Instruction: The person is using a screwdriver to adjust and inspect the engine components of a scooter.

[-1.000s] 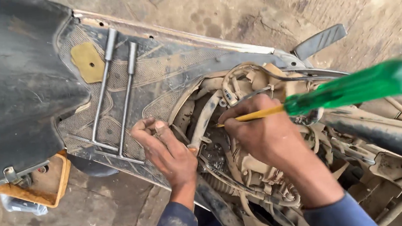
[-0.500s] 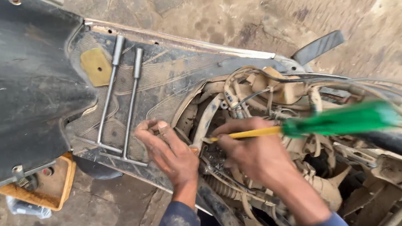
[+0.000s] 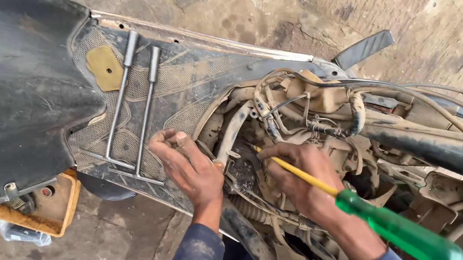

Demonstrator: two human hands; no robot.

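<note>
A dusty scooter lies stripped, its engine bay [image 3: 318,129] full of hoses and wires. My left hand [image 3: 188,165] rests flat on the edge of the scooter's footboard [image 3: 195,78], fingers spread beside the engine bay. My right hand [image 3: 300,177] grips a screwdriver [image 3: 356,202] with a yellow shaft and a green handle. Its tip points up-left into the dirty parts of the engine bay, next to a curved metal tube [image 3: 231,132]. The tip itself is hidden among the parts.
Two long T-handle socket wrenches [image 3: 132,104] lie on the footboard. The black front panel [image 3: 17,90] fills the left. A yellow-edged tray [image 3: 47,211] sits on the concrete floor below it. A black frame tube [image 3: 433,145] and a folded footrest [image 3: 364,47] lie to the right.
The screwdriver's green handle has swung down from the upper right to the lower right. My right hand dropped lower into the engine bay. My left hand stayed on the footboard edge.
</note>
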